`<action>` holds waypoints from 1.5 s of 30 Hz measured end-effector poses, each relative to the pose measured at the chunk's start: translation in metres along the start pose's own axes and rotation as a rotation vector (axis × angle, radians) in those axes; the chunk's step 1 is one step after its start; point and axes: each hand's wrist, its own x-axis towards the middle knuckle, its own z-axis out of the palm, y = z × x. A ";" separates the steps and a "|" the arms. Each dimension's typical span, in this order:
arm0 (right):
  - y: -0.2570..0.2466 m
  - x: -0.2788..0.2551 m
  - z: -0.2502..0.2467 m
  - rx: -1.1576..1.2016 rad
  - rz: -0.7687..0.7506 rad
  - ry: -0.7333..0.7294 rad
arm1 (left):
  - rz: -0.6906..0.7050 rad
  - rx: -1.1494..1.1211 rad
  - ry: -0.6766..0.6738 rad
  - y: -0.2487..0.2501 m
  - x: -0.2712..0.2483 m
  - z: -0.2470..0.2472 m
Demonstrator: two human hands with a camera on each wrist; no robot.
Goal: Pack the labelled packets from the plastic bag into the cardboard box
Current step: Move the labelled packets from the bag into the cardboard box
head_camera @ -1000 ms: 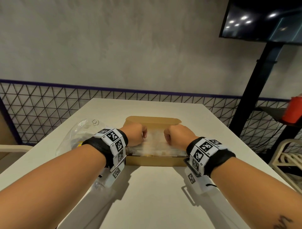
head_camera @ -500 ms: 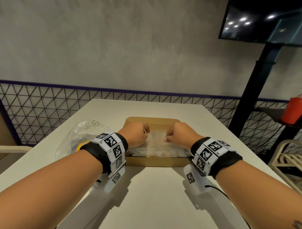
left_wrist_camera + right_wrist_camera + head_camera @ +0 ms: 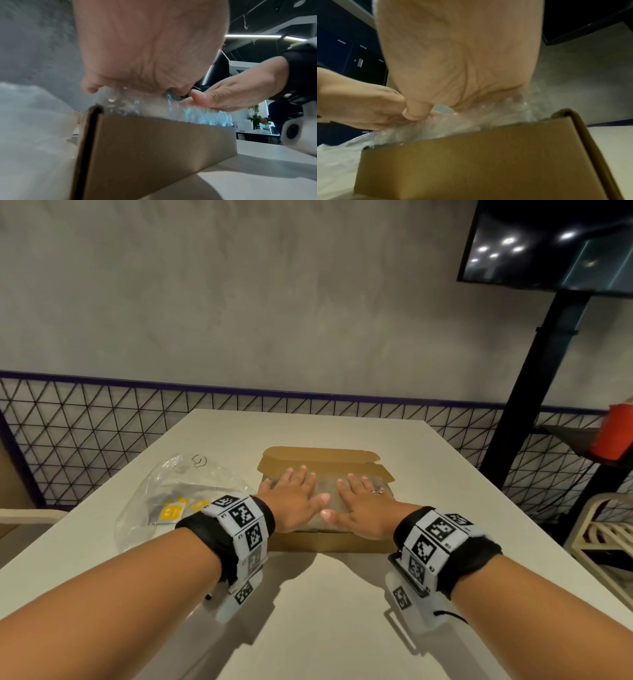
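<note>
Both your hands, left (image 3: pixel 295 501) and right (image 3: pixel 359 505), lie flat with fingers spread, gripping nothing, pressing the clear wrap in the cardboard box (image 3: pixel 329 542). The remaining packets (image 3: pixel 170 512) sit in the plastic bag (image 3: pixel 154 491) just left of the box on the surface, nearest your left hand.

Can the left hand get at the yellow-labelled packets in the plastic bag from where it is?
Probably yes: the left hand lies flat on the box contents, holding nothing, and the plastic bag lies right beside it.
</note>
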 end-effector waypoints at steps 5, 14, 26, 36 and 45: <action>0.000 0.007 0.001 0.010 0.009 0.028 | -0.006 0.024 -0.026 0.000 0.005 -0.001; -0.005 0.013 0.000 -0.001 0.051 0.066 | -0.045 0.054 -0.017 0.003 0.012 0.000; 0.002 -0.005 -0.015 0.127 -0.043 0.139 | -0.166 -0.283 0.198 -0.053 -0.024 -0.048; -0.002 -0.019 -0.021 0.218 -0.146 0.246 | -0.442 0.244 -0.336 -0.094 -0.058 -0.031; -0.009 -0.027 -0.020 0.176 -0.177 0.234 | -0.376 0.456 -0.322 -0.085 -0.057 -0.004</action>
